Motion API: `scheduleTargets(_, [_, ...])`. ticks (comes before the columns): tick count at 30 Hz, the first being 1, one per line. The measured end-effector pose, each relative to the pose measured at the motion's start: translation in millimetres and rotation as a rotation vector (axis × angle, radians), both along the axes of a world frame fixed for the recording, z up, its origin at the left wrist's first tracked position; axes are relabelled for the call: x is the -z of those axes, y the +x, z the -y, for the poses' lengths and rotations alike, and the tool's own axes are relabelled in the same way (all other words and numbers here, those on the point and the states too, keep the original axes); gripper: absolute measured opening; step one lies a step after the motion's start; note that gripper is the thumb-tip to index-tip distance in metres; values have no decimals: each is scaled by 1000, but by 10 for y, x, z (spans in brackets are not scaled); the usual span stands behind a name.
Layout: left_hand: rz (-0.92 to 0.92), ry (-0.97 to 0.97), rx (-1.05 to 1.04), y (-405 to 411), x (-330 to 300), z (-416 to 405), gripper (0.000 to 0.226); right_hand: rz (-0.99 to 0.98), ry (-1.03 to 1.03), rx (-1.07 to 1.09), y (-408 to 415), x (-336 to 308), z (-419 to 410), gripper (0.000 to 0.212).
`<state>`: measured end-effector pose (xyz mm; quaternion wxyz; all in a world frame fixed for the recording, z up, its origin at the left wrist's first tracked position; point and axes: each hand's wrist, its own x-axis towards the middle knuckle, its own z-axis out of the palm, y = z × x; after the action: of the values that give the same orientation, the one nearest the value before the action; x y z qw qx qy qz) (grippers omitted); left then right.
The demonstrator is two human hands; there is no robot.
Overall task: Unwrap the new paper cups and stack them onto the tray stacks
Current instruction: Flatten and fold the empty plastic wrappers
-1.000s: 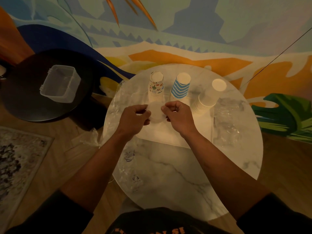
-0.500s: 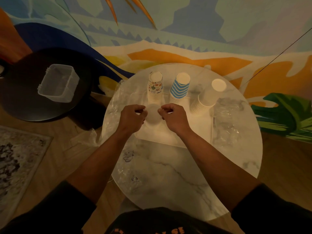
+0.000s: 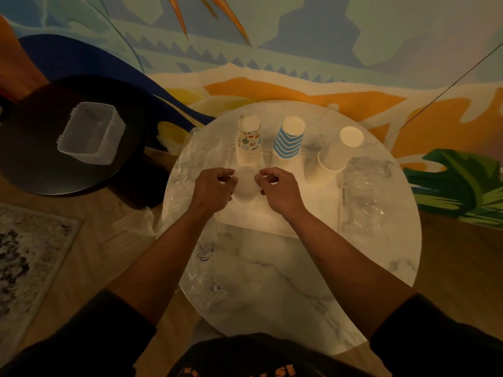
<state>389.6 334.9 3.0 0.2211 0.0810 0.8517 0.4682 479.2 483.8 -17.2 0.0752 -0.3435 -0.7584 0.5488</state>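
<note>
I see both hands over a round marble table. My left hand and right hand each curl their fingers onto the sides of a pale wrapped stack of cups, held between them above a white tray. On the tray behind stand three upside-down stacks: patterned cups, blue-striped cups and plain white cups. Crumpled clear wrap lies on the table to the right.

Wrapped cups: clear film, upright on tray.
Tray stacks: patterned, blue-striped, white; inverted.
</note>
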Motion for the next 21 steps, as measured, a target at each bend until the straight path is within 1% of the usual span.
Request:
scheduleTargets(4, [25, 9, -6, -19, 9, 19, 30, -1, -42, 7, -5, 19, 2, 20])
scheduleTargets(7, [92, 51, -35, -25, 33, 31, 31, -4, -61, 12, 7, 22, -4, 24])
scheduleTargets(10, [191, 72, -27, -8, 74, 43, 36, 30, -174, -18, 33, 4, 13, 35])
scheduleTargets(12, [243, 93, -19, 7, 90, 48, 38, 42, -263, -19, 56, -20, 27, 38])
scheduleTargets(18, [257, 93, 30, -9, 92, 74, 38, 43, -281, 27, 116, -23, 66, 28])
scheduleTargets(21, [241, 79, 46, 0, 93, 91, 38, 37, -271, 24, 137, -20, 81, 31])
